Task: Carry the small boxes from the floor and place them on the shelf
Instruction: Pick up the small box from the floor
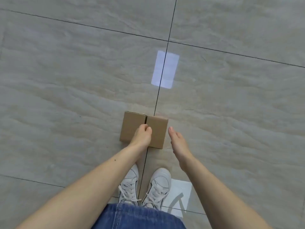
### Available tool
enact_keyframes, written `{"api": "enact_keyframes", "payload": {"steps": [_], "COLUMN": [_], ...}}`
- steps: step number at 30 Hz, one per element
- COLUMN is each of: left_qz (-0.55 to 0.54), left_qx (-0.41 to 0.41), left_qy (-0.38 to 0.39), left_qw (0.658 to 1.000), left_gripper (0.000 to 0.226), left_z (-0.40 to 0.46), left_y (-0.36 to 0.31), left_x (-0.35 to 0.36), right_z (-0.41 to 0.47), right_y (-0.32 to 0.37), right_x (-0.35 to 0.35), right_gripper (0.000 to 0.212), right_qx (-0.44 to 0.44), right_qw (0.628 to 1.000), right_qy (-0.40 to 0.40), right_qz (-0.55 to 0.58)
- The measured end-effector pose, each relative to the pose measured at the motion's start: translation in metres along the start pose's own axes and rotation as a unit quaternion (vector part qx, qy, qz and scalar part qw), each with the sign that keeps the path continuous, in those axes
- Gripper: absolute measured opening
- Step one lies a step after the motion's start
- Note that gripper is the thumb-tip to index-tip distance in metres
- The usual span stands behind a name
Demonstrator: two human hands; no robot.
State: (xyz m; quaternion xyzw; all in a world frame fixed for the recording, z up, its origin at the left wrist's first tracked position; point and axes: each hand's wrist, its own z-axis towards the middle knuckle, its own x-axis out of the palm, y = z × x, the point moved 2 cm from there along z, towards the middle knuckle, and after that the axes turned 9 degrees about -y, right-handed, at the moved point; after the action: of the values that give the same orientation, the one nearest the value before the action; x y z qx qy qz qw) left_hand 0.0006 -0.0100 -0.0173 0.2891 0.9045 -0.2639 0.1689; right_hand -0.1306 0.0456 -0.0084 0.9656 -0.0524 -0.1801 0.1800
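Low in the frame we see denim [138, 217] and white shoes [160, 187]. Left hand [142, 136] seems to pinch the box [158, 129] at centre; right hand [179, 142] fingers pressed together, just beside it.

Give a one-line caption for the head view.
Left hand over small brown cardboard box on grey tiled floor; right hand open beside it.

The box [132, 128] is plain brown cardboard with a dark slit down the middle of its top. The floor [66, 80] is beige-grey tiles with a wavy, stone-like pattern and thin dark joint lines. On it is a pale bluish-white rectangle of light [165, 69]. The shoes [160, 184] are white with white laces. The skirt [137, 217] is blue denim. A white paper [181, 187] carries a grey mark.
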Motion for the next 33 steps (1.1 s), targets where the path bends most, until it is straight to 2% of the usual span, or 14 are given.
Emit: {"api": "enact_keyframes", "payload": {"steps": [5, 10, 23, 33], "left_qz": [-0.026, -0.035, 0.059, 0.037], "left_qx": [-0.013, -0.034, -0.026, 0.028], "left_qy": [-0.03, -0.054, -0.084, -0.054], "left_qw": [0.999, 0.997, 0.994, 0.997], "left_gripper": [0.044, 0.045, 0.046, 0.048], "left_z": [0.021, 0.03, 0.038, 0.036], "left_y": [0.009, 0.014, -0.005, -0.021], "left_x": [0.019, 0.03, 0.04, 0.032], "right_z": [0.031, 0.052, 0.071, 0.073], "right_y": [-0.006, -0.007, -0.011, -0.011], "right_x": [0.024, 0.034, 0.037, 0.03], "right_gripper": [0.072, 0.078, 0.087, 0.066], "right_qx": [0.031, 0.044, 0.067, 0.069], "right_qw": [0.999, 0.999, 0.997, 0.989], "right_qy": [0.029, 0.007, 0.003, -0.061], "right_qz": [0.007, 0.018, 0.042, 0.117]}}
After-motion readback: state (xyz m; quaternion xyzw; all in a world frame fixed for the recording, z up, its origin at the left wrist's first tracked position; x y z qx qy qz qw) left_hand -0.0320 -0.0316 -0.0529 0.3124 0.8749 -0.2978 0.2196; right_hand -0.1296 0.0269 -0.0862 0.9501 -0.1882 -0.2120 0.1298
